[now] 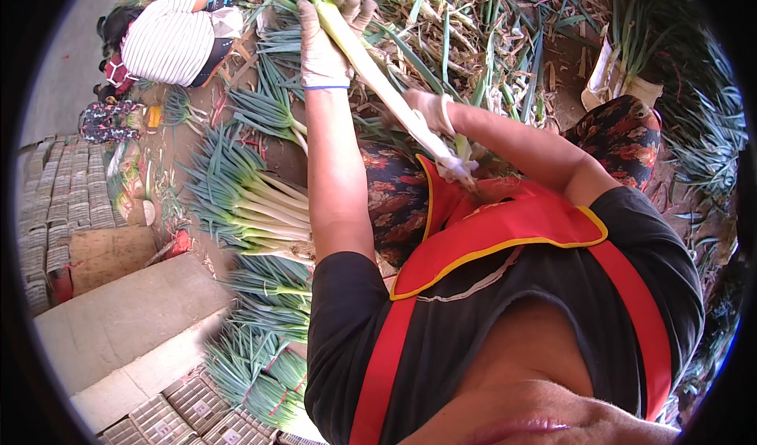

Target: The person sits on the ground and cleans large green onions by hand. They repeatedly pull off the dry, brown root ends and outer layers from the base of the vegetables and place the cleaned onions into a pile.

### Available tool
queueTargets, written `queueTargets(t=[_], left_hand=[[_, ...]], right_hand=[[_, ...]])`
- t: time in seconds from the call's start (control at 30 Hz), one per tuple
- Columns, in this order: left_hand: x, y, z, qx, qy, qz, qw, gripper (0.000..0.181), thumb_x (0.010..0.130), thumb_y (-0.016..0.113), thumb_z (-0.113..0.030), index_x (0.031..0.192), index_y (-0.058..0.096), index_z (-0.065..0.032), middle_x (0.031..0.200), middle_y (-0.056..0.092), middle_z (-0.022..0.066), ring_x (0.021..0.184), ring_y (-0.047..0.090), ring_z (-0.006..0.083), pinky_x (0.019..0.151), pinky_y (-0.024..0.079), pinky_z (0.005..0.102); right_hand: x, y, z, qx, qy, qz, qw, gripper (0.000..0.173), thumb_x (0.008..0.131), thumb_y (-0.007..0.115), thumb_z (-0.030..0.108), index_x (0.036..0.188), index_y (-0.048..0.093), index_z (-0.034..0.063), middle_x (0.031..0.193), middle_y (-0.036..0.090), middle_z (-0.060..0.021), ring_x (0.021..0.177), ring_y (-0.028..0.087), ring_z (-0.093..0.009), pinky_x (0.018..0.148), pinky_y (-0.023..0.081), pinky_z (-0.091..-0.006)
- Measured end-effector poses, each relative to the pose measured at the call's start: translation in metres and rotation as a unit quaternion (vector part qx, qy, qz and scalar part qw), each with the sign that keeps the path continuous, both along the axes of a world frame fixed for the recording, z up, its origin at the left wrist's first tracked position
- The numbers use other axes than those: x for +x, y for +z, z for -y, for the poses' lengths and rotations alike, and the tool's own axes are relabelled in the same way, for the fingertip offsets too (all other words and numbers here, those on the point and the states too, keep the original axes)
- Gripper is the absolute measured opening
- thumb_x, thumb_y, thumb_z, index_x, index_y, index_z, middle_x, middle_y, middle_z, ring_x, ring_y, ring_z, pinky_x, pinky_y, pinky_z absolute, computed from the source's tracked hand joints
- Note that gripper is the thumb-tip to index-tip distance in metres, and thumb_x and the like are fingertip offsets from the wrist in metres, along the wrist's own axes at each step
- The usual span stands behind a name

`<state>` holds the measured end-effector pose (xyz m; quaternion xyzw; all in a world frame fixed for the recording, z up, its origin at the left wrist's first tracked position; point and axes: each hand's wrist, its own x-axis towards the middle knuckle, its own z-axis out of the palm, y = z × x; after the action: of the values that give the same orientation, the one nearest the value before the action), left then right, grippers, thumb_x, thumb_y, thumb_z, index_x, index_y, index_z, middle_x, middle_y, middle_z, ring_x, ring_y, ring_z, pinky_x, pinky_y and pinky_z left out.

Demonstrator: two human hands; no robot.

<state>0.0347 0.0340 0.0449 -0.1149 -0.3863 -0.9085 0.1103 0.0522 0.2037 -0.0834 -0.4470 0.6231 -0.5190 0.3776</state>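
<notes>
My left hand [325, 60], in a pale work glove, holds a large green onion [378, 78] near the base of its green leaves. The stalk runs slantwise down across my lap, with its roots against the red apron [502, 214] edged in yellow. My right hand [430, 111], also gloved, is beside the white middle of the stalk. It is blurred, and its fingers are partly hidden behind the stalk. A loose pale sheath [463, 149] hangs close to the root end. Left of my left forearm lies a row of trimmed green onions [272, 208].
Stripped leaves and husks [461, 42] cover the ground ahead. Tied onion bundles [266, 380] lie at lower left, near a concrete ledge [136, 321] and plastic crates [177, 415]. A person in a striped shirt [168, 39] bends at upper left. Untrimmed onions [709, 125] lie at right.
</notes>
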Motion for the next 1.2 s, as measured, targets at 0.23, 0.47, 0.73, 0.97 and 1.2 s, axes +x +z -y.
queueTargets(t=[0.23,0.47,0.73,0.97,1.2], left_hand=[[-0.006,-0.012,0.024,-0.011,0.155,0.136,0.978,0.043,0.087,0.063,-0.039,0.111,0.05,-0.0068,0.086,0.057,0.0075,0.072,0.055,0.0159,0.072,0.053,0.0386],[-0.021,-0.024,0.024,0.024,0.196,0.195,0.961,0.019,0.089,0.062,-0.021,0.092,0.051,-0.006,0.078,0.054,0.0043,0.073,0.056,0.0184,0.075,0.054,0.0403],[-0.011,-0.019,0.029,0.039,0.175,0.155,0.971,0.014,0.09,0.061,-0.019,0.091,0.051,-0.008,0.076,0.052,0.0031,0.071,0.054,0.0167,0.077,0.055,0.0424],[0.0,0.002,0.04,0.085,0.119,0.103,0.984,0.038,0.09,0.055,-0.045,0.099,0.051,-0.0081,0.084,0.056,0.0079,0.083,0.055,0.0247,0.083,0.048,0.0457],[-0.008,-0.029,0.063,0.076,0.151,0.126,0.978,0.031,0.087,0.062,-0.026,0.104,0.053,-0.0027,0.093,0.057,0.0129,0.086,0.057,0.0297,0.087,0.049,0.0477]], right_hand=[[-0.041,-0.026,-0.031,0.246,-0.127,-0.158,0.948,0.036,0.092,0.053,0.031,0.118,0.059,0.0065,0.095,0.067,-0.0098,0.091,0.064,-0.024,0.079,0.051,-0.0352],[-0.042,0.059,0.04,-0.119,-0.298,0.12,0.94,0.03,0.086,0.066,0.018,0.11,0.06,-0.0003,0.085,0.067,-0.0067,0.067,0.06,-0.01,0.06,0.049,-0.0238],[-0.052,0.034,0.034,0.051,-0.194,-0.029,0.979,0.02,0.086,0.062,0.021,0.098,0.067,0.0061,0.08,0.068,-0.0094,0.07,0.065,-0.02,0.066,0.052,-0.0308],[-0.049,-0.117,-0.054,0.444,-0.084,-0.195,0.87,0.031,0.087,0.052,0.025,0.1,0.067,0.0009,0.103,0.066,-0.019,0.092,0.065,-0.033,0.079,0.052,-0.0366],[-0.056,0.065,-0.004,-0.004,-0.331,-0.005,0.944,0.031,0.083,0.062,0.028,0.105,0.06,0.0062,0.093,0.063,-0.0145,0.088,0.062,-0.032,0.081,0.049,-0.0398]])
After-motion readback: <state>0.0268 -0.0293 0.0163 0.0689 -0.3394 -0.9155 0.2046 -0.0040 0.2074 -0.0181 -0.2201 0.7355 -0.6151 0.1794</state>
